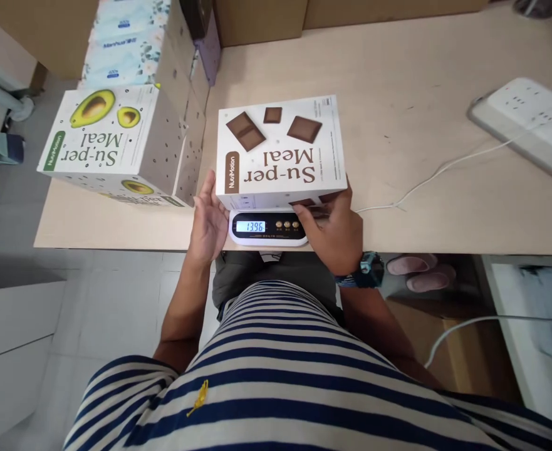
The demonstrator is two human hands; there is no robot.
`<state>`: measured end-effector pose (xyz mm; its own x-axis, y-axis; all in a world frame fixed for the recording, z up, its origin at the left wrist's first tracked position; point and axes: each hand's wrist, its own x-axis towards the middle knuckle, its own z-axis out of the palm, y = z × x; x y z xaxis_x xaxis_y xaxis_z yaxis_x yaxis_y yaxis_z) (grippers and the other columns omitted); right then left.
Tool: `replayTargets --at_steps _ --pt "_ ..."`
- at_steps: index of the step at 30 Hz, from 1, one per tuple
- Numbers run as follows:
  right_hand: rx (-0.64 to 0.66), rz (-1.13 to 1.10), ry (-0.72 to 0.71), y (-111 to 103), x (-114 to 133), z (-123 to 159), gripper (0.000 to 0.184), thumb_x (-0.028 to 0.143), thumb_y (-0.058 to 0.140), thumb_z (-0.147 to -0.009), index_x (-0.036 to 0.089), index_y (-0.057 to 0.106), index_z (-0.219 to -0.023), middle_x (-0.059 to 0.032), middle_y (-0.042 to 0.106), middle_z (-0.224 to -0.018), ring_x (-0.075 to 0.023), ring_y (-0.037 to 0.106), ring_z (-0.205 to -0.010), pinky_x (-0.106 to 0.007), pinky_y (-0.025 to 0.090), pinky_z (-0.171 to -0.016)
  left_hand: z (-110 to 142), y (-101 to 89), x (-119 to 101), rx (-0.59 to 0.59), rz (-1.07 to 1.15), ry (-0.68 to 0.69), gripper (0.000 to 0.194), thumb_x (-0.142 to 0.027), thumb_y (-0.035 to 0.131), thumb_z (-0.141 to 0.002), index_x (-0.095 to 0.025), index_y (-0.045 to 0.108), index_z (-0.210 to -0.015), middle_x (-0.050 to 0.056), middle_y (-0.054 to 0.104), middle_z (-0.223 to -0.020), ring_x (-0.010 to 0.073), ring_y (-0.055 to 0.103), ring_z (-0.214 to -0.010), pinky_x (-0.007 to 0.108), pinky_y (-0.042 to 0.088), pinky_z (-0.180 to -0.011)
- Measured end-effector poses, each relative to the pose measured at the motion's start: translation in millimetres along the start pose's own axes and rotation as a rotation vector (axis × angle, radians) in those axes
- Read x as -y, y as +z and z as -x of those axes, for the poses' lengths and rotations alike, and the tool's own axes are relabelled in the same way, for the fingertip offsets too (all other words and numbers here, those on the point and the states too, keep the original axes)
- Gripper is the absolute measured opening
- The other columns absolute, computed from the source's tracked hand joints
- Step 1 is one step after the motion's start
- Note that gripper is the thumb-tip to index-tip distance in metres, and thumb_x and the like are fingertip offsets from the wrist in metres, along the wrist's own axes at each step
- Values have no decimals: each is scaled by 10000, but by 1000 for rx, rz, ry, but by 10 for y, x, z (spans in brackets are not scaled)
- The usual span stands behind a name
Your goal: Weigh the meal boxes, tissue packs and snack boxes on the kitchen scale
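Observation:
A white carton printed with chocolate pieces and "Su-per Meal" (280,141) is over a digital scale (269,228), whose lit display reads 13.96. The carton hides the weighing plate, so I cannot tell whether it rests there. My right hand (334,228) grips the carton's near right corner, thumb on the near face and fingers out of sight round the side. Beside the near left corner is my left hand (210,219), open with fingers stretched out along the carton's left side. Whether it touches the carton I cannot tell.
Left of me stand avocado-printed cartons (101,134), with tissue packs (123,47) behind them. A white power strip (529,119) lies at the right, its thin cable (435,175) running towards the scale. The table's near edge (426,252) is close to my body.

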<state>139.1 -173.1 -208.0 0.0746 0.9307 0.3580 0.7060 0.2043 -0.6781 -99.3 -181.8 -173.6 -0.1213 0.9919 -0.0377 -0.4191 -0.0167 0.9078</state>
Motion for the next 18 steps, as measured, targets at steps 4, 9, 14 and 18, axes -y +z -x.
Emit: replayTargets --at_steps 4,9,14,18 --pt "-50 60 -96 8 -48 97 714 734 517 -1043 133 641 -1408 -156 812 -1035 -281 774 -937 -413 642 -854 26 50 -13 3 44 -1 611 -671 436 -1113 -338 539 -1614 49 636 -1651 244 424 -1705 484 363 -1444" --pt "-101 142 -123 54 -153 171 476 538 548 -1055 119 759 -1137 -178 785 -924 -298 731 -905 -449 598 -910 56 -1 -4 72 52 -6 512 -510 433 -1155 -327 527 -1624 15 564 -1722 226 384 -1724 494 313 -1468" --pt "-77 -9 -151 -50 -119 123 445 489 484 -1056 162 786 -1041 -150 763 -854 -282 726 -886 -413 581 -865 47 -4 17 78 57 60 597 -609 549 -1098 -328 539 -1624 52 632 -1649 247 384 -1724 489 355 -1451" --pt "-34 -85 -96 -173 -59 97 483 519 465 -1061 176 805 -1075 -114 767 -830 -252 727 -821 -374 568 -792 35 16 36 51 68 52 673 -663 628 -1045 -308 550 -1611 87 660 -1605 280 422 -1702 501 385 -1429"
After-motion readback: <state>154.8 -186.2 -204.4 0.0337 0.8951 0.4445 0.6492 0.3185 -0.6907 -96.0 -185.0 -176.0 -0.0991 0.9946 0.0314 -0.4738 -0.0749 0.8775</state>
